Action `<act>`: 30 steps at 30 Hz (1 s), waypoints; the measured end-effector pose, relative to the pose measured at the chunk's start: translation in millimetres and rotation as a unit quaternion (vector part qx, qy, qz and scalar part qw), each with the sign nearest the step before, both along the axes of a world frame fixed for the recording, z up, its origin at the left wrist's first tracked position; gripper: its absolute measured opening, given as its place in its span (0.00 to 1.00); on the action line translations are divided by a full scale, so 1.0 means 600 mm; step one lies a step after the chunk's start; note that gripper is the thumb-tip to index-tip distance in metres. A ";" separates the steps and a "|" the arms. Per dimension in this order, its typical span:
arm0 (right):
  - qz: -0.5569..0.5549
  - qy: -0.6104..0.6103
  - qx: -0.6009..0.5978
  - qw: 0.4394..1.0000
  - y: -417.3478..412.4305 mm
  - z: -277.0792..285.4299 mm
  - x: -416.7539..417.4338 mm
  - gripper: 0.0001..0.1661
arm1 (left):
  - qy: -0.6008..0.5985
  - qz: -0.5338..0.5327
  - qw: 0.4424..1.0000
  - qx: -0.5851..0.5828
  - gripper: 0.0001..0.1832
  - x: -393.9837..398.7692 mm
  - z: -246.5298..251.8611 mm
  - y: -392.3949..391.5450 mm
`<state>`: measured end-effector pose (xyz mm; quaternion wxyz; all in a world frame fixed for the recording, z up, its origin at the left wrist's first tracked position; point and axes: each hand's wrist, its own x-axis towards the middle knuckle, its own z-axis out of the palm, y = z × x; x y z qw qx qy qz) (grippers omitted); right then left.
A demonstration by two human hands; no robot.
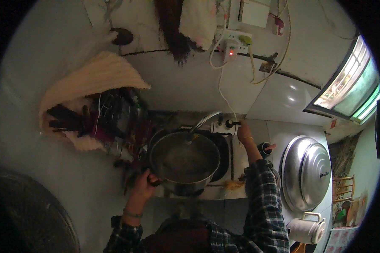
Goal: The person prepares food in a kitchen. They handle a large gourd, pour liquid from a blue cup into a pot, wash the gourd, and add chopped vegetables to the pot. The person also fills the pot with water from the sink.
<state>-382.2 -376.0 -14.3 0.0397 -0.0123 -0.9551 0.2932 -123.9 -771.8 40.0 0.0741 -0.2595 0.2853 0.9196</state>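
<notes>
My left hand grips the dark side handle of a large metal pot at its lower left. The pot rests tilted over a dark sink, under the curved chrome spout of a faucet. Murky contents show inside it, hard to make out. My right hand is on the black lever of the faucet's white base unit, to the right of the spout. Whether water runs from the spout cannot be told.
A large lidded metal pan and a pale jug stand at right. Near my right forearm is a dark cup. A cloth partly covers utensils and a wire rack at left. Plugged cords hang from a wall socket strip.
</notes>
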 end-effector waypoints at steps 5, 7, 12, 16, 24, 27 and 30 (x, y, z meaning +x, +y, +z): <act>0.015 0.029 0.021 0.999 0.021 -0.025 -0.008 0.23 | -0.021 0.019 1.000 0.003 0.10 -0.001 -0.004 0.002; 0.021 0.045 0.013 0.999 0.022 -0.026 -0.008 0.24 | -0.018 0.015 1.000 -0.004 0.10 -0.004 0.002 0.004; 0.019 0.036 0.037 0.998 0.012 -0.016 -0.005 0.22 | -0.042 0.036 0.998 -0.015 0.10 -0.006 0.008 0.006; 0.008 0.013 0.043 0.999 0.016 -0.013 -0.003 0.23 | -0.027 0.031 0.999 0.019 0.08 -0.009 0.007 0.003; 0.020 0.069 0.021 0.997 0.014 -0.023 -0.004 0.23 | -0.026 0.016 0.999 0.012 0.08 -0.002 -0.001 -0.013; 0.018 0.089 0.027 0.996 0.021 -0.034 -0.005 0.23 | -0.045 0.022 0.999 0.001 0.08 -0.009 0.010 -0.006; 0.015 0.065 0.016 0.998 0.011 -0.024 -0.007 0.23 | -0.045 0.025 0.999 0.011 0.08 -0.008 0.002 -0.011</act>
